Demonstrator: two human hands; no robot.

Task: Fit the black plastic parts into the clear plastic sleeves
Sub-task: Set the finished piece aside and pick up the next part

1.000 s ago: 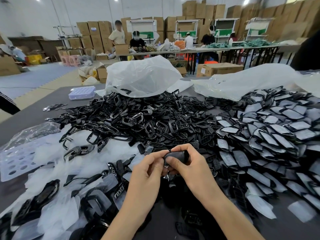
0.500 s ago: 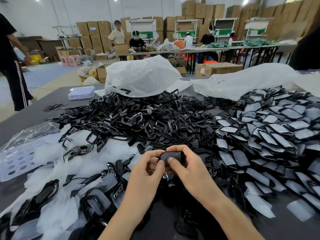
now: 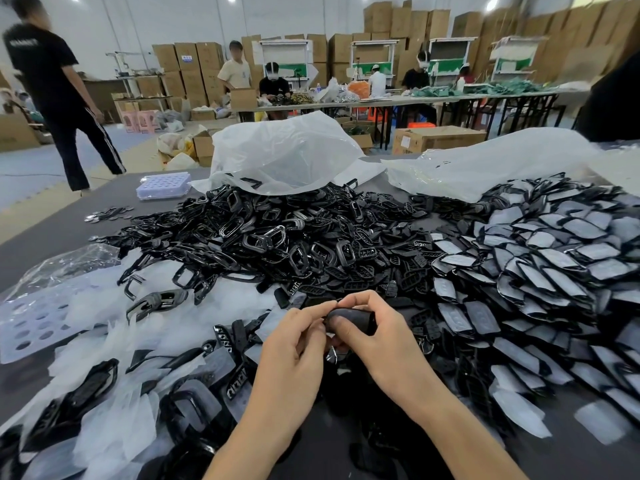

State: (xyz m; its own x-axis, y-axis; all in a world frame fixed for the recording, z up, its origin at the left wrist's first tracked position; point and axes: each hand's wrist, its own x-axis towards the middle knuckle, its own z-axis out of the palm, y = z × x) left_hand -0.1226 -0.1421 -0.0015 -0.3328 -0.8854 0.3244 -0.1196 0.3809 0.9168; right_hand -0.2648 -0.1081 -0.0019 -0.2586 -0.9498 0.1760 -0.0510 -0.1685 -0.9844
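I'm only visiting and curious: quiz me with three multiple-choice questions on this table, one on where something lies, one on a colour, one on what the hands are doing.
1. Where does the heap of sleeved parts lie?
A. on the right of the table
B. on the floor
C. in a cardboard box

2. What colour is the small tray at the table's far left?
A. orange
B. pale lilac
C. dark green

3. What are the left hand and right hand doing?
A. lying flat on the table
B. both holding one black part
C. only the left holds something

Answers:
1 A, the heap covers the table's right side.
2 B, the tray shows pale lilac against the dark top.
3 B, fingers of both hands curl round the same part.
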